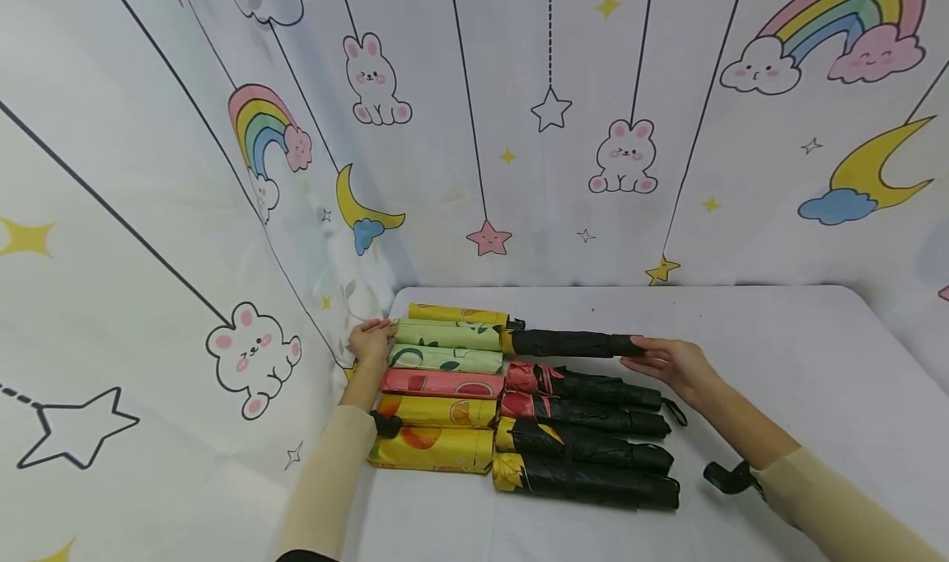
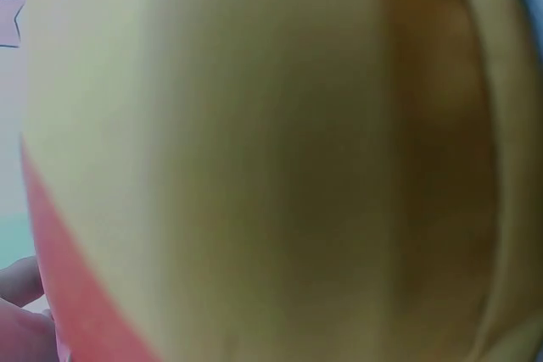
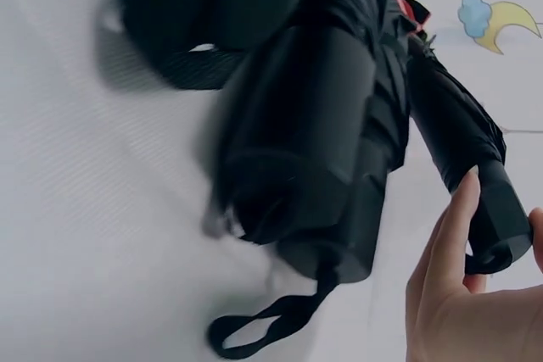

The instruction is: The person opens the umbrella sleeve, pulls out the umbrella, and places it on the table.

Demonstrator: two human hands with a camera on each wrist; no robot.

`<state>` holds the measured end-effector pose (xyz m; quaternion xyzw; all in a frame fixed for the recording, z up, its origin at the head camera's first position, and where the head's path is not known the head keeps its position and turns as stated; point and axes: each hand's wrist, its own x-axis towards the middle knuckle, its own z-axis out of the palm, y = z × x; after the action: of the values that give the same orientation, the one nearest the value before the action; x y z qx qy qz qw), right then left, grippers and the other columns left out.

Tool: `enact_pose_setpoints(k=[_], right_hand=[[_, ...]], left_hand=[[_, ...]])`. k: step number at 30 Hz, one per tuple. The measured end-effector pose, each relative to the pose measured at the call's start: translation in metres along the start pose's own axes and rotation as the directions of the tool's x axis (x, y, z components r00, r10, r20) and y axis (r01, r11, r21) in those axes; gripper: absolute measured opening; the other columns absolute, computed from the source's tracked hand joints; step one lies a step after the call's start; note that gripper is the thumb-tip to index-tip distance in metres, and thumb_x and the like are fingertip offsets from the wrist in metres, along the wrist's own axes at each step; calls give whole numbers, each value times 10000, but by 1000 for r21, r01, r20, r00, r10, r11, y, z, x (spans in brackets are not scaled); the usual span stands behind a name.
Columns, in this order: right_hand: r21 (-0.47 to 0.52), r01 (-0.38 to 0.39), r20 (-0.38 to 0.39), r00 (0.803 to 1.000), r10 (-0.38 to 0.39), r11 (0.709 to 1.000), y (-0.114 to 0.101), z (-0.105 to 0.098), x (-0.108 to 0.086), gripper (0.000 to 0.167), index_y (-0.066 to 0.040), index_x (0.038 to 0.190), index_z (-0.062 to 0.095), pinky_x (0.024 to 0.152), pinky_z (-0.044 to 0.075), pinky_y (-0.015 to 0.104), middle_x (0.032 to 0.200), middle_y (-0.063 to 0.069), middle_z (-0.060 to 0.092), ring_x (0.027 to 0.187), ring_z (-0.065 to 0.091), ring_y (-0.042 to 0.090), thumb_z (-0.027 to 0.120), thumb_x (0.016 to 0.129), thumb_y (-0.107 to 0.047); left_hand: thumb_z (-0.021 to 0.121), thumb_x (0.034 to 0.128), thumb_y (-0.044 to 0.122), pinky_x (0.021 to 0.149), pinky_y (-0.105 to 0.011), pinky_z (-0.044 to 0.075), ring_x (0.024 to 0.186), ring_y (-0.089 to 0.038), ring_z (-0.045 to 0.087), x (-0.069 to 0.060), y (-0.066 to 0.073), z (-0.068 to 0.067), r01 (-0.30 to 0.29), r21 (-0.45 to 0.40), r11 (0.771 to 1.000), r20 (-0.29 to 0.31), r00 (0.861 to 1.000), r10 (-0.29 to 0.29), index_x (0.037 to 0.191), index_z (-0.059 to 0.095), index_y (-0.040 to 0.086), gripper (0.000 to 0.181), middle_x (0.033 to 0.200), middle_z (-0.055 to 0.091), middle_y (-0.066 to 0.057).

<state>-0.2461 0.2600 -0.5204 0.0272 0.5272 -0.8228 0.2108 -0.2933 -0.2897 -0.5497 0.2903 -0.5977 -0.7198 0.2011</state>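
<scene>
My right hand (image 1: pixel 678 368) pinches the handle end of a folded black umbrella (image 1: pixel 571 343), its fingers and thumb on opposite sides. That umbrella's yellow left end meets a light green printed sleeve (image 1: pixel 448 334). At the sleeve's far left end is my left hand (image 1: pixel 373 344), fingertips bent over its edge; the thumb is hidden. In the right wrist view the right hand (image 3: pixel 475 294) is around the umbrella's black handle (image 3: pixel 499 218). A blurred yellow surface with a red corner (image 2: pixel 68 269) fills most of the left wrist view, leaving only a bit of the left hand (image 2: pixel 25 328).
Below lie a pale green sleeve (image 1: pixel 445 358), a red watermelon-print sleeve (image 1: pixel 443 383) and yellow fruit-print ones (image 1: pixel 433 449). Several folded black umbrellas (image 1: pixel 593 481) with red or yellow ends lie to their right. A yellow sleeve (image 1: pixel 460 313) lies behind. The white table (image 1: pixel 801 364) meets printed curtains.
</scene>
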Motion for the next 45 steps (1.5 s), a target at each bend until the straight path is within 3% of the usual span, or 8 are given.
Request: enact_pose_setpoints(k=[7,11,18,22,28,35,42,45], right_hand=[[-23,-2,37,999,3,1000,7,-13,-2,229,-41,1081,780,1032,539,479,1086,97,719,1044,753,318,551,1071,-25],[-130,-4,4,1000,4,991,10,-20,-3,173,-36,1149,751,1020,554,448,1111,62,730,1074,748,298,613,1057,-84],[-412,-13,-117,992,-39,911,14,-25,-4,535,102,1378,591,989,572,403,1108,-76,749,1063,753,205,756,982,-218],[-517,-22,-141,988,-60,855,14,-23,-2,604,129,1428,536,953,593,334,1275,45,721,1059,752,184,742,993,-237],[-720,-78,-180,981,-78,690,14,-25,1,571,45,1354,661,835,594,258,1390,246,634,1009,758,154,771,961,-355],[-864,8,-57,992,-114,503,10,-29,3,525,48,1283,705,766,642,343,1243,265,705,932,778,289,728,990,-387],[-980,95,45,961,-272,175,0,-24,10,407,-76,1095,828,586,462,302,1121,230,756,835,683,274,749,953,-449],[-984,101,53,951,-304,145,-3,-18,16,382,-97,1078,834,545,400,304,1152,262,738,770,599,251,764,939,-447]], left_hand=[[725,905,-121,748,-242,584,980,-223,699,-1,0,-1,0,6,1000,-9,1000,0,1344,556,-101,471,1273,679,-256],[721,907,-122,808,-268,592,1038,-259,687,-2,1,0,2,7,1000,-8,1000,-2,1343,555,-98,467,1269,674,-256],[700,898,-160,1007,-407,569,1156,-354,661,-1,3,1,-8,-13,1000,-2,1000,8,1344,534,-131,477,1273,655,-301],[718,875,-164,985,-415,581,1163,-344,656,1,4,0,2,10,1000,13,1000,-2,1324,553,-94,484,1288,665,-271],[726,880,-123,950,-398,589,1119,-272,645,2,6,-4,7,114,993,118,993,-21,1387,504,-76,555,1308,649,-215],[705,929,-33,946,-412,532,1119,-286,601,2,6,-6,-88,241,967,242,970,28,1385,502,-18,499,1343,617,-157],[682,962,45,910,-378,502,1140,-337,579,6,9,0,-182,304,935,255,961,104,1355,507,-24,436,1307,628,-187],[685,972,70,909,-374,497,1149,-332,566,7,11,1,-199,331,922,255,960,115,1351,507,-16,428,1300,631,-177]])
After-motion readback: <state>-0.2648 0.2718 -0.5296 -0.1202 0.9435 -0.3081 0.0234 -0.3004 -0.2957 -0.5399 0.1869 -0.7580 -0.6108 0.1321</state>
